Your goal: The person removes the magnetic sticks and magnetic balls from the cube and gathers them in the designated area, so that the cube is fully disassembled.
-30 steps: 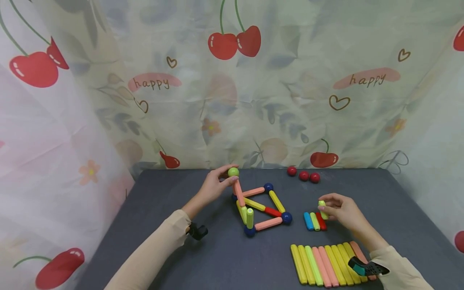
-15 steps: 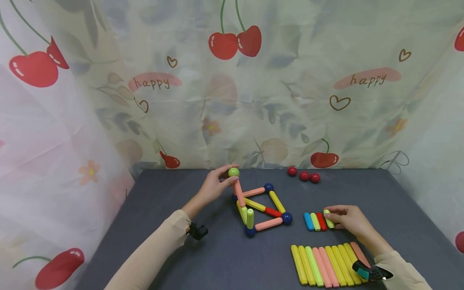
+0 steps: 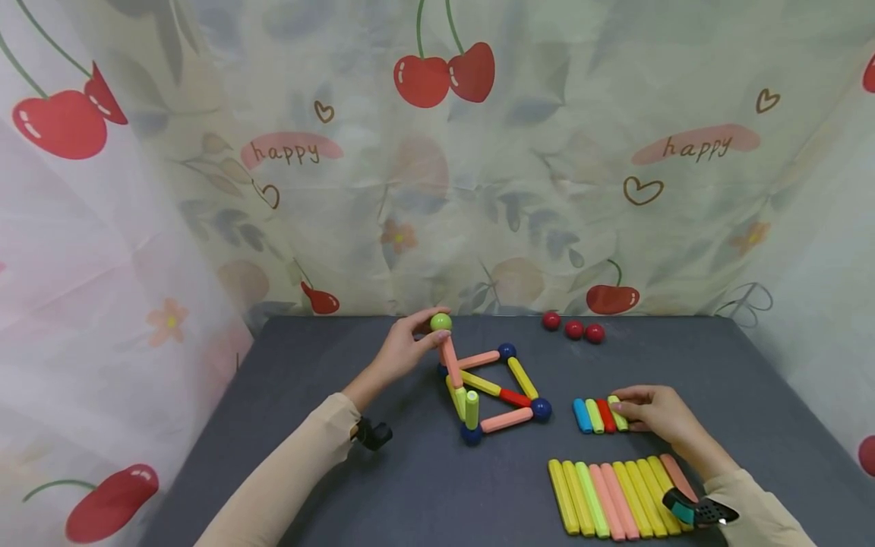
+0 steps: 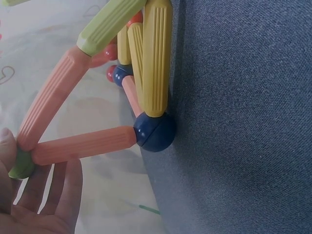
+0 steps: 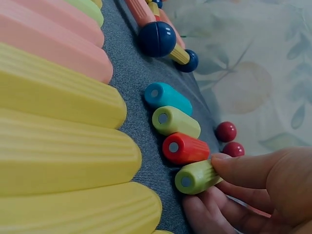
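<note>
My left hand point(image 3: 403, 351) holds the light-green ball point(image 3: 441, 323) at the top of a magnetic-rod frame. Two pink rods point(image 4: 87, 145) meet at that ball; one runs down to a dark-blue ball point(image 4: 156, 131), the other joins a light-green short rod point(image 4: 109, 29). A short green rod point(image 3: 472, 410) stands upright on the front blue ball point(image 3: 472, 434). My right hand point(image 3: 659, 414) pinches another short light-green magnetic rod point(image 5: 197, 178) between thumb and fingers. It lies at the right end of a row, beside a red short rod point(image 5: 185, 148).
A green short rod point(image 5: 175, 121) and a blue one point(image 5: 168, 99) continue the row. Long yellow, green and pink rods point(image 3: 615, 501) lie side by side in front, partly under the right wrist. Three red balls point(image 3: 574, 330) sit near the table's back edge.
My right hand has lowered the short light-green rod from above the row to its right end, beside the red one. My left hand stays at the green ball.
</note>
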`<state>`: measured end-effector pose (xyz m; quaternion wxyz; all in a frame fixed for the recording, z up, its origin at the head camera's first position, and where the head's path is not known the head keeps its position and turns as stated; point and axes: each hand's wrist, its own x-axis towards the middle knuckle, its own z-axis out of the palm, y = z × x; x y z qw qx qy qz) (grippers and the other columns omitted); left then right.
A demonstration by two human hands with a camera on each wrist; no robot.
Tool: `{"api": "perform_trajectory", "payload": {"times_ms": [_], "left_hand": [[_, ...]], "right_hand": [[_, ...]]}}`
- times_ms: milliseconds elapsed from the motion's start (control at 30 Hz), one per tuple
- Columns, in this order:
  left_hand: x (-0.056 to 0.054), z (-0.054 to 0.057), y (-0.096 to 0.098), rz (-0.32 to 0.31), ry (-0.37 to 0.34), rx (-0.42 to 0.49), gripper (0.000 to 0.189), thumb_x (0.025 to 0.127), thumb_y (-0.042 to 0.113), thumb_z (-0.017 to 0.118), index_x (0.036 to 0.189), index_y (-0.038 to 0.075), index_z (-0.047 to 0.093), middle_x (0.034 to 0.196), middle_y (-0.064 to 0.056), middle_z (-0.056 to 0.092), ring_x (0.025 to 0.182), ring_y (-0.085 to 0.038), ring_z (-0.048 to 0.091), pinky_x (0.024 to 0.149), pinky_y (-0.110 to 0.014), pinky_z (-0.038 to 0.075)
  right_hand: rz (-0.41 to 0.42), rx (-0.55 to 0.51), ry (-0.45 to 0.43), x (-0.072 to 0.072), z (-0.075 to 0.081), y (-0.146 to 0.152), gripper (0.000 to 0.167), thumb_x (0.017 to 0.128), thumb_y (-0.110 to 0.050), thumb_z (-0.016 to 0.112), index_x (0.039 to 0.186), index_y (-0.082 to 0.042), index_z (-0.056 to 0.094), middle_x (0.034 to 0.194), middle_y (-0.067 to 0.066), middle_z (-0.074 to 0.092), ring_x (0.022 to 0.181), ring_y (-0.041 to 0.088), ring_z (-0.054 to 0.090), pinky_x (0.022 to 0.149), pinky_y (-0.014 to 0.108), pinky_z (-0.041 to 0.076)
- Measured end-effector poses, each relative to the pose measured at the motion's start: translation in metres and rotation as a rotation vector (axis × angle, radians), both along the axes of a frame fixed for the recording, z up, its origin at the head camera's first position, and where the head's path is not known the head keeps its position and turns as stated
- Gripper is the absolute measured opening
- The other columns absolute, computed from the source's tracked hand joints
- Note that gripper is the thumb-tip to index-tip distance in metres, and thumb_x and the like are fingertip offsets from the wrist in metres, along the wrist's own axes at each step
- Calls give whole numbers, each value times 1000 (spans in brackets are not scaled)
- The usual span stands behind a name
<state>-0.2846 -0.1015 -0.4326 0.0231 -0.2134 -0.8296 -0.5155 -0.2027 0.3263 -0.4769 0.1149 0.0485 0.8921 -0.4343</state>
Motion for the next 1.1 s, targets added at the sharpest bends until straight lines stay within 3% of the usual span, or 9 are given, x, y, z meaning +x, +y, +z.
{"api": "perform_trajectory", "payload": {"times_ms": [433, 667, 933, 1100], "left_hand": [[-1, 0, 1, 17, -21, -11, 43, 96, 27, 65, 138, 23, 57, 119, -9, 69, 101, -26, 67, 81, -42, 56], [23, 32, 4, 3, -35, -28, 42, 98, 19, 62, 139, 14, 57, 120, -15, 69, 105, -33, 66, 83, -39, 56], [22, 31, 5, 19, -46, -15, 41, 98, 19, 63, 139, 16, 57, 119, -13, 69, 105, -33, 66, 84, -42, 55], [24, 33, 4, 15, -43, -18, 42, 98, 18, 63, 139, 15, 57, 120, -14, 68, 105, -32, 65, 85, -44, 55]], "right_hand": [[-1, 25, -27, 0, -2, -2, 52, 96, -36, 65, 131, 3, 62, 129, 24, 63, 93, 9, 62, 71, 25, 57], [-5, 12, -13, 0, -2, -1, 51, 97, -34, 63, 131, 3, 61, 125, 23, 65, 92, 10, 62, 71, 25, 57], [-19, 2, -4, -3, 1, -2, 48, 100, -31, 58, 131, 6, 59, 119, 22, 66, 86, 11, 64, 71, 27, 59], [-46, 49, 66, -6, 11, -8, 43, 101, -27, 57, 127, 6, 61, 115, 25, 67, 81, 15, 65, 69, 29, 59]]}}
